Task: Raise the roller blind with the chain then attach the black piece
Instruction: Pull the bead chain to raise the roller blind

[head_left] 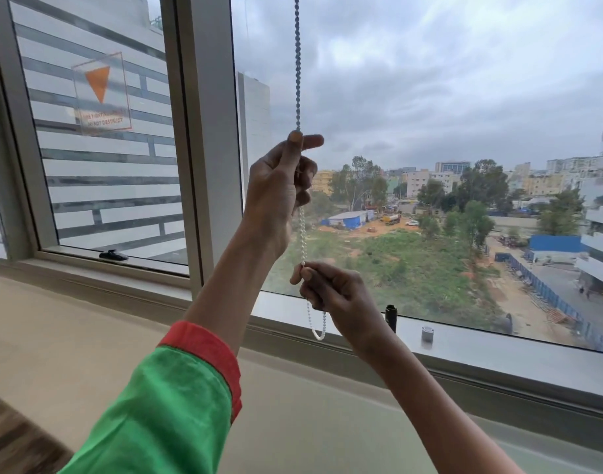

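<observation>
A white bead chain (297,63) hangs down in front of the window pane from beyond the top edge of the view. My left hand (279,186) is raised and pinches the chain between thumb and forefinger. Lower down, my right hand (330,289) grips the same chain, and the chain's bottom loop (318,328) dangles beneath it. A small black piece (391,314) stands upright on the window sill just right of my right hand. The roller blind itself is out of view above.
A grey cylinder (427,333) sits on the sill (498,350) to the right of the black piece. A vertical window frame post (207,148) stands just left of the chain. A black window handle (113,255) lies on the left pane's lower frame.
</observation>
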